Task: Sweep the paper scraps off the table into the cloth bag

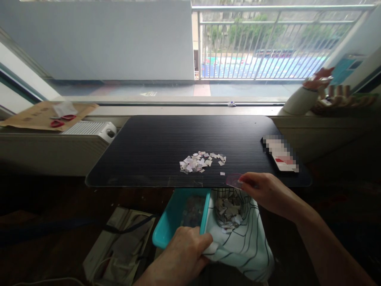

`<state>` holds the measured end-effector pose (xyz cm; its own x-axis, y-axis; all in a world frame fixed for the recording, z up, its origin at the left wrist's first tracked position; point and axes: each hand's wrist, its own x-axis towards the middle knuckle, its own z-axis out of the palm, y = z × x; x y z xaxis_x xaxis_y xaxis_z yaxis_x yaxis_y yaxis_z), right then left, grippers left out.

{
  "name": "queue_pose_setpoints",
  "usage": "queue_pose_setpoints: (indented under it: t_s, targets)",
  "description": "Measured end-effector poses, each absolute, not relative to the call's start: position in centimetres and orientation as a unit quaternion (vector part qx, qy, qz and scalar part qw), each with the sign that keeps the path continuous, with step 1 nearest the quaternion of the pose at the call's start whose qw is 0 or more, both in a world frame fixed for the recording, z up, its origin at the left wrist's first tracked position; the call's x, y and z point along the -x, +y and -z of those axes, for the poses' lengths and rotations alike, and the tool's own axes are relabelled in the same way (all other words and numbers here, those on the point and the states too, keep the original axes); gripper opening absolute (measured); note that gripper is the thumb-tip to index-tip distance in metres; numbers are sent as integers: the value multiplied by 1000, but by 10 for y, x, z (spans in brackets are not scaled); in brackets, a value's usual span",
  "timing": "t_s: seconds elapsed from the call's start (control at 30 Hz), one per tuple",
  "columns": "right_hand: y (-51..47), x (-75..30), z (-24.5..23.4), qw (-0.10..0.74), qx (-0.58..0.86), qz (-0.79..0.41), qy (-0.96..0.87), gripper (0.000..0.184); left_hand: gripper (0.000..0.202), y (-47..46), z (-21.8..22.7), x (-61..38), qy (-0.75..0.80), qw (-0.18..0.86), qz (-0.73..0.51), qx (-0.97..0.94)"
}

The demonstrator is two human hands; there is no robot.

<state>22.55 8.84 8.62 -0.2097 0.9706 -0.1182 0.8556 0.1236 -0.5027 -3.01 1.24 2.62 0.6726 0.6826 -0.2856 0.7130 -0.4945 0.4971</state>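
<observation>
A pile of small pale paper-like pieces (195, 163) lies near the front of the black table (154, 139), with one loose piece (222, 173) apart from it. At the table's front edge my right hand (264, 190) pinches a thin, see-through pinkish disc (233, 180). Below, my left hand (190, 244) is closed on the edge of a white cloth with black lines (238, 246), beside the near end of a turquoise bin (165, 224). The cloth forms a hollow under the table edge, holding many similar scraps (230, 210). Clear or greyish pieces (193, 208) lie inside the bin.
A phone-like item (281, 155), partly blurred, lies at the table's right. Left are a radiator (92, 129) and brown paper (38, 115) with red-handled scissors (61, 120). A white vase (300, 99) stands on the sill. An open box (125, 242) sits on the floor.
</observation>
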Motion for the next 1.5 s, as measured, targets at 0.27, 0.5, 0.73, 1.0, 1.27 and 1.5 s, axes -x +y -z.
queue_pose_setpoints:
  t_s: [0.27,0.5,0.73,1.0,1.27,1.5]
  targets:
    - [114,-214,-76,127,631,-178,-744,20,10,14,-30,30,399,304,36,-864]
    - [121,-213,-90,78,637,-172,-748,19,10,14,-28,29,397,300,36,-867]
    - [122,-214,-92,48,632,-168,-755,18,10,14,-26,31,401,298,35,-865]
    - [109,-222,-90,68,610,-211,-760,20,11,15,-30,30,404,308,21,-861]
    - [111,-227,-86,130,621,-196,-748,22,7,16,-29,27,398,302,27,-866]
    - [132,-216,-71,144,626,-154,-751,24,7,15,-31,25,394,292,36,-871]
